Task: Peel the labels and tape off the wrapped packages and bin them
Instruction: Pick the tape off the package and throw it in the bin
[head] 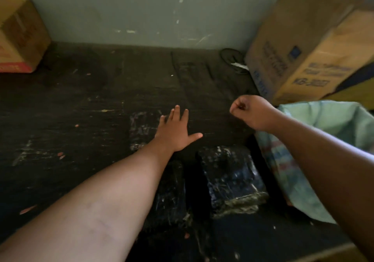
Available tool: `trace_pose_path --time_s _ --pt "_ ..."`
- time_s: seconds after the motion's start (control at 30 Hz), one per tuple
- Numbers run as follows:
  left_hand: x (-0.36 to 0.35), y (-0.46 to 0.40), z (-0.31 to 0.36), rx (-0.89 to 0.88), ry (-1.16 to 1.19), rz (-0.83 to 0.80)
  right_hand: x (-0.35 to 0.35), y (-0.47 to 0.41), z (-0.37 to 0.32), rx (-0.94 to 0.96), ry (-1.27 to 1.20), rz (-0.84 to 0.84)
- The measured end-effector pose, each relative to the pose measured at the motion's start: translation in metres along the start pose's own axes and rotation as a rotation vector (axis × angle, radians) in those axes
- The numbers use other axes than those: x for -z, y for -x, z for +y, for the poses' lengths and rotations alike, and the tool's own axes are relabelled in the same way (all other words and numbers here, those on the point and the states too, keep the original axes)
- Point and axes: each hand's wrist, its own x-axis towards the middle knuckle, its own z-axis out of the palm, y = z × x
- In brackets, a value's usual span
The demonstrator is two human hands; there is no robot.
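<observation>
Dark tabletop (81, 103): wrapped packages (230, 178) below spread left hand (178, 132), fisted right hand (251, 111).

A dark, scuffed, paint-flecked work surface (81, 103) against the wall carries three black plastic-wrapped packages (230, 176) near its front edge, a brown cardboard box (20, 37) far left, and a larger tilted cardboard box (299, 59) far right.

Black wrapped packages (230, 178); pale green bin liner (332, 124); brown cardboard boxes (303, 45), blue print.
</observation>
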Motion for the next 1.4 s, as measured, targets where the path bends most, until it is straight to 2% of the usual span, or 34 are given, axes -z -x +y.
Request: trace_pose_path --time_s 0.27,0.4,0.53,0.67,1.03,1.27,1.4 --pt "-0.016 0.000 0.198 -0.198 0.062 -0.018 0.127 0.103 0.113 -0.142 0.281 0.201" --pt "-0.037 -0.002 0.283 -0.252 0.108 -0.059 0.165 0.133 0.168 -0.288 0.405 0.154" --pt "-0.058 -0.009 0.335 -0.242 0.123 -0.093 0.184 0.145 0.199 -0.351 0.515 0.089" --pt "-0.075 -0.019 0.359 -0.189 0.101 -0.088 0.190 0.146 0.222 -0.361 0.422 -0.035" --pt "-0.085 -0.025 0.364 -0.147 0.016 -0.072 0.197 0.142 0.235 -0.341 0.473 0.023" --pt "-0.088 -0.025 0.362 -0.167 0.038 -0.057 0.199 0.133 0.242 -0.351 0.365 -0.077" --pt "-0.089 -0.025 0.363 -0.155 0.033 -0.058 0.196 0.129 0.243 -0.368 0.352 -0.034"
